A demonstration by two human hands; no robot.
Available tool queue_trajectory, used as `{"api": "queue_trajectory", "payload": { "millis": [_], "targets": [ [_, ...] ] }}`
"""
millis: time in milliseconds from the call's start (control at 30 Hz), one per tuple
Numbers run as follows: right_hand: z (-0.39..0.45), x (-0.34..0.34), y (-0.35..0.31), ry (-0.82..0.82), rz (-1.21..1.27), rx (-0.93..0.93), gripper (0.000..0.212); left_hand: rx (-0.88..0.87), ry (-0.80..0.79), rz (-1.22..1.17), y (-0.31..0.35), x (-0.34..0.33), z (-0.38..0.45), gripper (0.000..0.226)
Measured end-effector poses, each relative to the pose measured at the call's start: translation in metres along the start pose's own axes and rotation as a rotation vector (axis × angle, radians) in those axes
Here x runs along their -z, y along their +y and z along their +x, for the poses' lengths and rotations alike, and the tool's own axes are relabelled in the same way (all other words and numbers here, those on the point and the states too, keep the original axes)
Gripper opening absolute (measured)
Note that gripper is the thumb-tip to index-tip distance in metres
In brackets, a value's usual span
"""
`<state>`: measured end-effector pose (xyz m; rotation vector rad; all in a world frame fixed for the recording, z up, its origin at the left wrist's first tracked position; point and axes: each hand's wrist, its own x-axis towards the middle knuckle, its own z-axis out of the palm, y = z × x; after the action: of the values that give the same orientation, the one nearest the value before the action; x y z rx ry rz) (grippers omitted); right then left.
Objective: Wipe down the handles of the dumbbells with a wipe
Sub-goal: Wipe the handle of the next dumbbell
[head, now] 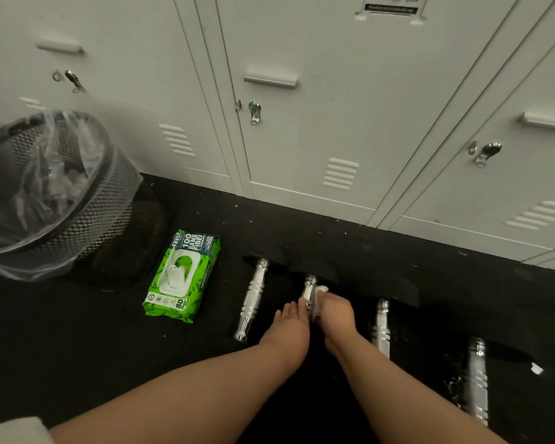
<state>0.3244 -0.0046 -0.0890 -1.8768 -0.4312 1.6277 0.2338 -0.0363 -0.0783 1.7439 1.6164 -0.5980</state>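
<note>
Four black dumbbells with chrome handles lie side by side on the dark floor (pixel 77 331) before the pale metal lockers (pixel 302 129). My right hand (pixel 335 317) grips a white wipe (pixel 320 290) around the second dumbbell's chrome handle (pixel 309 288). My left hand (pixel 290 328) rests beside it, fingers straight. Left stand a black mesh bin (pixel 77 219) and a green wipes pack (pixel 183 277).
</note>
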Motion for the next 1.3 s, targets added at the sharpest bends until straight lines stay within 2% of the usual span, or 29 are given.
{"api": "queue_trajectory", "payload": {
  "millis": [133, 200, 267, 333, 400, 500, 567, 600, 700, 767, 833, 900, 933, 1000, 1067, 1100, 1200, 1233, 1300],
  "targets": [
    [0.013, -0.007, -0.010, -0.080, 0.304, -0.297, 0.029, -0.008, 0.010, 0.011, 0.002, 0.001, -0.003, 0.071],
    [0.016, -0.011, -0.014, -0.105, 0.254, -0.291, 0.030, -0.011, 0.009, 0.028, 0.003, 0.002, -0.005, 0.075],
    [0.011, -0.011, -0.014, -0.139, 0.126, -0.199, 0.028, -0.016, 0.030, 0.047, 0.002, 0.001, -0.005, 0.074],
    [-0.001, -0.009, -0.010, -0.047, -0.119, -0.042, 0.028, -0.013, 0.046, 0.058, 0.000, 0.000, -0.003, 0.071],
    [-0.007, -0.005, 0.001, 0.037, -0.225, 0.106, 0.026, -0.017, 0.031, 0.055, -0.001, 0.002, -0.003, 0.074],
    [-0.019, -0.008, 0.009, 0.009, -0.426, 0.245, 0.024, -0.039, -0.003, 0.026, -0.002, 0.007, -0.003, 0.078],
    [-0.023, -0.014, 0.001, 0.035, -0.479, 0.284, 0.028, -0.040, -0.033, 0.014, -0.003, 0.010, -0.004, 0.079],
    [-0.020, -0.016, -0.003, 0.030, -0.513, 0.285, 0.022, -0.040, -0.048, 0.024, -0.003, 0.011, -0.004, 0.082],
    [-0.005, -0.015, -0.017, 0.024, -0.683, 0.177, 0.021, -0.061, -0.037, 0.091, -0.004, 0.014, -0.008, 0.100],
    [-0.001, -0.008, -0.023, -0.012, -0.723, 0.189, 0.027, -0.065, -0.007, 0.092, -0.003, 0.015, -0.010, 0.089],
    [-0.006, -0.001, -0.030, -0.011, -0.860, 0.292, 0.030, -0.051, 0.008, 0.077, -0.001, 0.017, -0.013, 0.073],
    [-0.014, 0.005, -0.025, -0.052, -0.981, 0.512, 0.026, -0.054, 0.004, 0.030, -0.001, 0.015, -0.017, 0.071],
    [-0.017, 0.009, -0.021, -0.088, -1.066, 0.717, 0.021, -0.058, 0.005, -0.011, -0.002, 0.013, -0.019, 0.072],
    [-0.010, 0.019, -0.012, -0.217, -1.390, 1.120, 0.031, -0.063, 0.036, -0.101, -0.005, 0.010, -0.025, 0.066],
    [0.011, 0.024, -0.012, -0.356, -1.699, 1.361, 0.043, -0.066, 0.085, -0.156, -0.007, 0.007, -0.029, 0.056],
    [0.017, 0.020, -0.014, -0.419, -1.813, 1.389, 0.042, -0.058, 0.103, -0.171, -0.008, 0.007, -0.030, 0.050],
    [0.017, -0.006, -0.026, -0.712, -2.154, 1.219, 0.029, -0.007, 0.118, -0.200, -0.010, 0.007, -0.031, 0.033],
    [0.016, -0.018, -0.030, -0.748, -2.235, 1.155, 0.030, 0.007, 0.109, -0.212, -0.010, 0.008, -0.032, 0.031],
    [0.013, -0.037, -0.036, -0.712, -2.430, 1.025, 0.035, 0.021, 0.091, -0.244, -0.011, 0.008, -0.031, 0.030]
  ]
}}
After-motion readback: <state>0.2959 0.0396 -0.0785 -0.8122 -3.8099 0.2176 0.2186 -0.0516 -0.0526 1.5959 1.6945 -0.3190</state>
